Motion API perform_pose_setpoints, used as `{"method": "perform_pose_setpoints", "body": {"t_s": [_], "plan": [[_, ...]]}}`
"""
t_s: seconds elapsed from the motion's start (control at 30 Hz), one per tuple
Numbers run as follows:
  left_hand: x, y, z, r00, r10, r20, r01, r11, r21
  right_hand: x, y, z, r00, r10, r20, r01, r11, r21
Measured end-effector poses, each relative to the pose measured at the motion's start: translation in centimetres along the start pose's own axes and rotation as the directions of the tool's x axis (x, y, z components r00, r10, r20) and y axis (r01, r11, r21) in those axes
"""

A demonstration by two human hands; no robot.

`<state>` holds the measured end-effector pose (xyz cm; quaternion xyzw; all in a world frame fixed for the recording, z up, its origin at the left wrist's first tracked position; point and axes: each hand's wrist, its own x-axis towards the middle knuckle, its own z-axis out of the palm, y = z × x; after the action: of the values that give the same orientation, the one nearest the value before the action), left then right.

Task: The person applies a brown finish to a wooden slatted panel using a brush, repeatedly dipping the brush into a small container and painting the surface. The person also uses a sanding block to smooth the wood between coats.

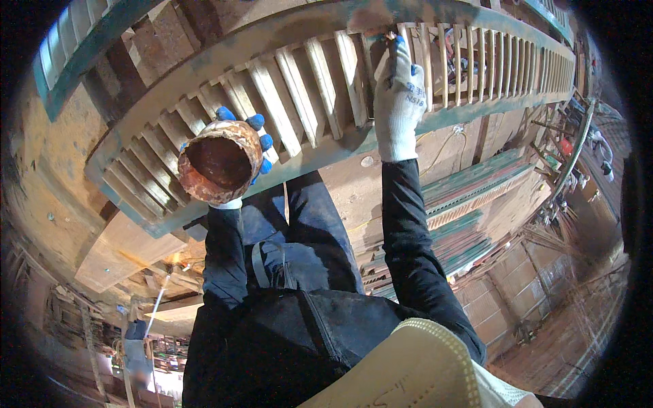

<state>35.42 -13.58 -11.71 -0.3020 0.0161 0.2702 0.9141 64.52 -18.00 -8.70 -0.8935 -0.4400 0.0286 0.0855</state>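
The brown-stained, round, open-topped container is in the left hand, gloved in white fabric with blue fingertips, whose fingers are curled around its wall while its mouth faces up toward the wearer; it hangs above the left part of a long slatted wooden panel with pale slats and dull-green rails. Whatever the container may hold is too dark to tell, but should it be liquid, a tilt of that wrist could send it over the lip and down between the slats, where it would be awkward to wipe away. The grip could also slip, because the gloved fingers lie on a crusted, curved wall and no handle is visible. The right hand, in a matching glove, reaches across the panel to its patchy far rail, with the fingers bent in at the tips; whether they pinch something small or merely touch the wood cannot be told. Pressing too hard there might tip the panel or shift it, since what supports it is mostly hidden, and a jolt could knock the container against the slats. The black sleeve on the right passes close to the near rail, so if that rail is wet, leaning farther forward could smear the surface and soil the cuff.
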Motion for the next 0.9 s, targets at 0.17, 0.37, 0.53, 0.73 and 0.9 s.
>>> {"method": "perform_pose_setpoints", "body": {"t_s": [0.17,0.37,0.53,0.73,0.9], "plan": [[-0.4,0.1,-0.2,1.000,-0.012,0.001,0.012,1.000,-0.029,0.9,-0.4,1.3,0.998,-0.012,-0.059,0.009,0.999,-0.052],[-0.5,0.6,-1.5,0.997,-0.037,0.063,0.042,0.995,-0.085,0.2,0.0,1.3,0.999,-0.033,-0.015,0.032,0.998,-0.059],[-0.3,0.7,-1.6,0.997,-0.016,0.071,0.017,1.000,-0.011,-0.3,-0.7,1.4,0.990,0.065,0.122,-0.046,0.986,-0.159],[-0.4,0.0,-0.6,0.999,0.017,0.032,-0.017,1.000,-0.004,-1.4,-0.7,-0.5,0.989,0.136,0.064,-0.129,0.986,-0.107],[-0.3,0.1,-1.4,0.997,0.049,0.063,-0.046,0.998,-0.041,-0.1,-0.8,0.1,0.997,0.028,-0.076,-0.023,0.998,0.063]]}}
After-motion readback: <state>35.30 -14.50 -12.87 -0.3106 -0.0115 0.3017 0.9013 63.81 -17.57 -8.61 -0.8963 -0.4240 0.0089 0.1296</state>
